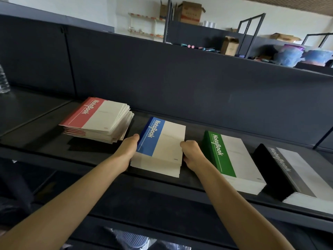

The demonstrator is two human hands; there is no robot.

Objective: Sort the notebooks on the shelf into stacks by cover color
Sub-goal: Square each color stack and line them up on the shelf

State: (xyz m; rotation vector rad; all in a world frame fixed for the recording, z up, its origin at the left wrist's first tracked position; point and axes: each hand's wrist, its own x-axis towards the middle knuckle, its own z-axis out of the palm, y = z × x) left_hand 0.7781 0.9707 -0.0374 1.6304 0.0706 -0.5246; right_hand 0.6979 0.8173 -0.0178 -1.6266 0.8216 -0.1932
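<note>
Four notebook stacks lie along the dark shelf point(54, 141). At the left is a fanned red stack point(97, 120), then a blue stack point(160, 145) in the middle, a green stack point(232, 156) and a black stack point(292, 174) at the right. My left hand point(128, 148) grips the blue stack's left edge, thumb up along the spine side. My right hand point(192, 156) grips its right edge with curled fingers. The blue stack's lower notebooks stick out toward me.
The shelf's dark back panel point(180, 83) rises behind the stacks. A plastic water bottle point(3, 80) stands at the far left. Behind the panel are cardboard boxes point(191, 13), metal racks and colourful buckets point(292, 55). A lower shelf holds bagged goods point(129, 239).
</note>
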